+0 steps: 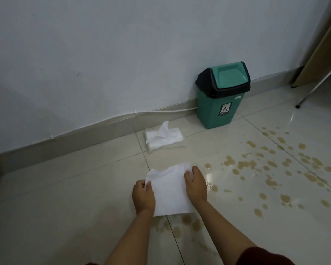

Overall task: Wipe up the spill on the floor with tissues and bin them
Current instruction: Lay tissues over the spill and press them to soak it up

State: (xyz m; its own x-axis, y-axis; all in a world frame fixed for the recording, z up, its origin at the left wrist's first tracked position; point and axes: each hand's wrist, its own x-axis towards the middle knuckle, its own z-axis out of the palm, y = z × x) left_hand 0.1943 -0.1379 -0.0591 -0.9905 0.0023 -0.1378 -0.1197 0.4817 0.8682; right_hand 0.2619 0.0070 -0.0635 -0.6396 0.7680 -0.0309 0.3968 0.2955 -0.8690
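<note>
Both hands hold one white tissue point(169, 190) spread flat between them, low in the middle of the view. The left hand point(143, 196) pinches the sheet's left edge with fingers curled closed over it; the right hand point(196, 185) grips the upper right corner the same way, fingertips tucked under the paper and hidden. The sheet covers the floor directly beneath it, so whether it touches the tiles cannot be told.

The spill point(275, 173) is a scatter of brownish drops and small puddles on the pale tiled floor point(65, 197), spreading from about 2 o'clock to 4 o'clock of the hands, with more blotches at 6 o'clock between the forearms, partly masked by them. Glare on the tiles blurs some drops.

At 12 o'clock of the hands lies a tissue pack point(165, 139) with a sheet poking up. At 1 o'clock, against the wall point(103, 54), stands a green bin point(221, 104) with its swing lid shut. At the far 2 o'clock corner, a wooden panel and a thin metal leg point(313, 90) are cut off by the frame edge.
</note>
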